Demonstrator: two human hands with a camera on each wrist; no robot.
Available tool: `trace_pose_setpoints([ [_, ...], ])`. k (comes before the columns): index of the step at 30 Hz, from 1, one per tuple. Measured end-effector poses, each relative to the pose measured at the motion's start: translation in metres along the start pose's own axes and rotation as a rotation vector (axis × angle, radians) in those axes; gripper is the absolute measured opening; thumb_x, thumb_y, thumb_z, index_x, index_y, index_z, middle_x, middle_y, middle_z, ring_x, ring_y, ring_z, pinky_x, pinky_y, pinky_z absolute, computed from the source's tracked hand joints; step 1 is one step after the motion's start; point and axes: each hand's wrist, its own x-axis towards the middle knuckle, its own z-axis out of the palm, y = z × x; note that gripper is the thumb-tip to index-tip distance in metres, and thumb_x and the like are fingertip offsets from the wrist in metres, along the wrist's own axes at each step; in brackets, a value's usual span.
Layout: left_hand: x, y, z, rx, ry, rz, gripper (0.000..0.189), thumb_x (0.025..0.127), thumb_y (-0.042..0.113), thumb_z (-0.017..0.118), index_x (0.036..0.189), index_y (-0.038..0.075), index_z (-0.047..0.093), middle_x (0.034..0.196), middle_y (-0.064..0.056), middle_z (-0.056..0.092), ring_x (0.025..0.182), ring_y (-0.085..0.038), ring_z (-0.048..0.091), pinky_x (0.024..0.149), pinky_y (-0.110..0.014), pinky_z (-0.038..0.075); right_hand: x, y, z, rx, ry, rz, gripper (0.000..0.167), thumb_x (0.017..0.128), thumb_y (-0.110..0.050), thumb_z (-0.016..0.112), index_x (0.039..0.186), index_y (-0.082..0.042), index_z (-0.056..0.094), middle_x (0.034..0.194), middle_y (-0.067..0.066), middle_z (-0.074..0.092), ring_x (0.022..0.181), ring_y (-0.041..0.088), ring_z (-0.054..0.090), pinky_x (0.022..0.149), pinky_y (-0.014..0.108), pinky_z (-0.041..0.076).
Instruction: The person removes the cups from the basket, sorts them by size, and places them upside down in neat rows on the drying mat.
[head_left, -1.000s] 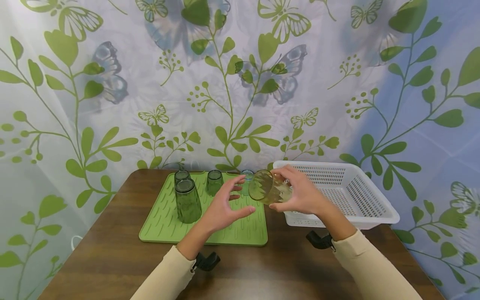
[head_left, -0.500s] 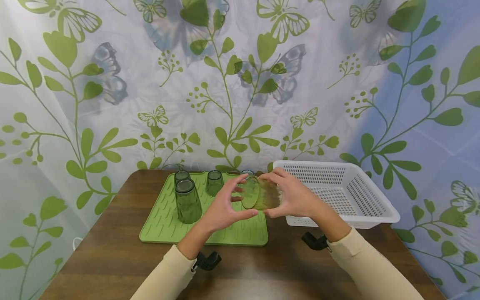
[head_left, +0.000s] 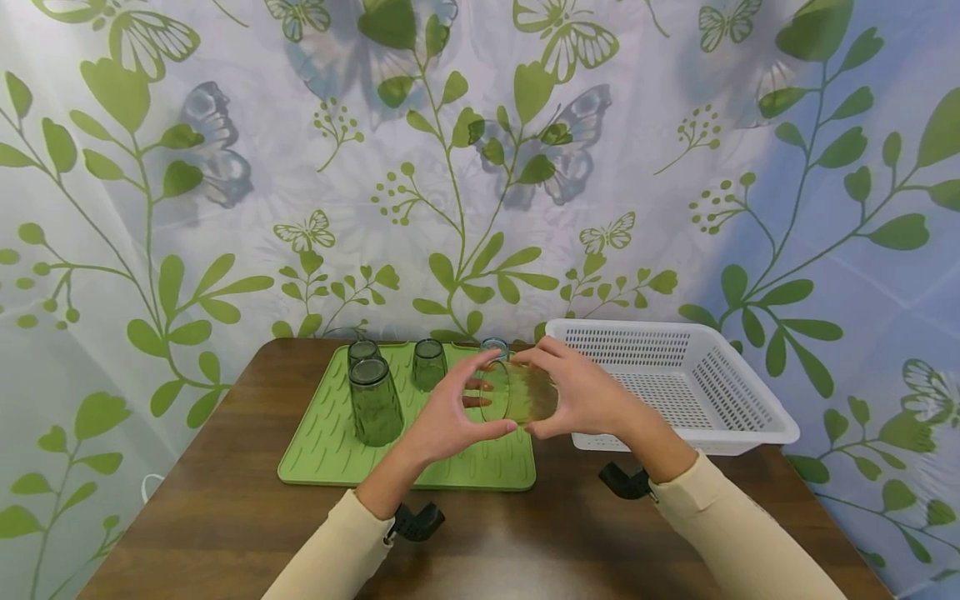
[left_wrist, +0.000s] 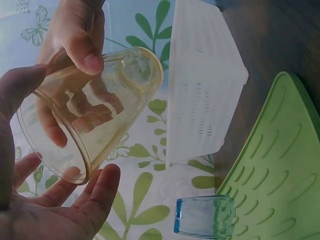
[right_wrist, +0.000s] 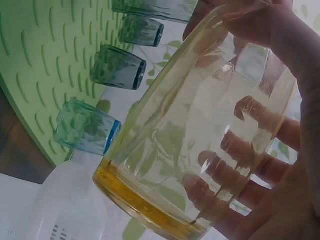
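A clear amber drinking glass (head_left: 531, 392) is held on its side above the drying mat, its mouth toward the left. My right hand (head_left: 588, 390) grips its body near the base, thumb below and fingers over the top in the head view. Around the rim curl the thumb and fingers of my left hand (head_left: 457, 404); the left wrist view shows them at opposite sides of the mouth of the amber glass (left_wrist: 95, 110). In the right wrist view the thick amber base (right_wrist: 145, 202) points down and left, and right-hand fingers show through the wall.
A green drying mat (head_left: 322, 454) carries a tall green glass (head_left: 375, 404), two smaller dark glasses (head_left: 429, 367) behind it and a small blue glass (right_wrist: 87, 127), all upside down. To the right stands a white perforated basket (head_left: 750, 437). A patterned curtain (head_left: 480, 167) hangs behind the table.
My right hand has brought the amber glass leftward and turned its mouth toward my left hand. The left hand, apart from the glass before, now has its fingers around the rim.
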Motion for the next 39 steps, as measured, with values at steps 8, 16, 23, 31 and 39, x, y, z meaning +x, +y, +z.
trace_pose_setpoints([
  [8, 0.000, -0.006, -0.001, -0.083, 0.012, 0.036, 0.081, 0.083, 0.015, 0.087, 0.152, 0.028, 0.046, 0.145, -0.011, 0.051, 0.121, -0.034, 0.063, 0.100, -0.052, 0.056, 0.000, -0.003, -0.001, -0.005, 0.003, -0.002, 0.081, 0.069, -0.042, 0.092, 0.141, -0.021, 0.059, 0.120, -0.008, 0.053, 0.094, 0.011, 0.052, 0.078, 0.031, 0.048],
  [16, -0.004, -0.010, -0.001, -0.113, 0.043, 0.053, 0.080, 0.081, 0.011, 0.088, 0.149, 0.028, 0.049, 0.142, -0.008, 0.054, 0.119, -0.031, 0.065, 0.098, -0.041, 0.058, -0.004, 0.004, -0.003, 0.105, 0.018, -0.001, 0.088, 0.070, -0.050, 0.092, 0.145, -0.023, 0.055, 0.127, -0.002, 0.056, 0.114, 0.018, 0.058, 0.093, 0.047, 0.055],
  [23, -0.010, -0.012, -0.003, -0.175, 0.070, 0.094, 0.079, 0.081, 0.006, 0.087, 0.148, 0.027, 0.050, 0.139, -0.011, 0.054, 0.119, -0.032, 0.064, 0.099, -0.042, 0.058, -0.016, 0.015, -0.005, 0.221, 0.086, 0.017, 0.082, 0.071, -0.051, 0.092, 0.142, -0.031, 0.056, 0.133, -0.008, 0.058, 0.123, 0.019, 0.057, 0.100, 0.055, 0.052],
  [31, -0.015, -0.015, -0.006, -0.202, 0.079, 0.139, 0.081, 0.079, 0.001, 0.086, 0.148, 0.024, 0.049, 0.140, -0.011, 0.055, 0.122, -0.032, 0.062, 0.102, -0.044, 0.056, -0.030, 0.025, 0.001, 0.485, 0.138, 0.078, 0.077, 0.078, -0.024, 0.091, 0.145, -0.025, 0.054, 0.146, -0.004, 0.057, 0.136, 0.026, 0.054, 0.111, 0.065, 0.041],
  [39, -0.021, -0.022, -0.009, -0.290, 0.058, 0.222, 0.082, 0.080, -0.006, 0.083, 0.151, 0.007, 0.044, 0.144, -0.014, 0.051, 0.123, -0.031, 0.059, 0.100, -0.034, 0.057, -0.035, 0.026, 0.015, 0.728, 0.167, 0.043, 0.075, 0.080, -0.007, 0.086, 0.146, -0.013, 0.053, 0.144, 0.004, 0.058, 0.124, 0.018, 0.061, 0.093, 0.033, 0.059],
])
